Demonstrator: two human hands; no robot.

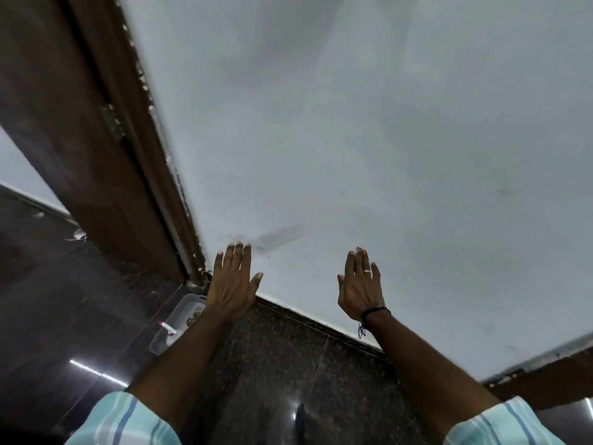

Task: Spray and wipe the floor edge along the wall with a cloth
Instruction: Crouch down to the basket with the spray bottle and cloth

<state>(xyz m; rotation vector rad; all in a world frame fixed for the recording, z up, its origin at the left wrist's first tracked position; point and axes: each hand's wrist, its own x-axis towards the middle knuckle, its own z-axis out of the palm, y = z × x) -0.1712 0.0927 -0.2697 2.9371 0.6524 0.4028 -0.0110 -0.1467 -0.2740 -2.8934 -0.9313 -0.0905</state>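
Grey wall [353,139] fills my view; both my hands, left hand [232,281] and right hand [361,284], are raised flat-fingered and hold nothing. I judge the spraying and wiping not yet begun. The floor edge [321,326] runs just below them. A clear tub [175,322] holds a red-tipped bottle [167,327]; I see no cloth.

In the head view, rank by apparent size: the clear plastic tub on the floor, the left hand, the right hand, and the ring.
1. Left hand and right hand: look alike, no ranking between them.
2. Clear plastic tub: partly hidden by the left forearm and farther away, so unsure.
3. Ring: smallest.
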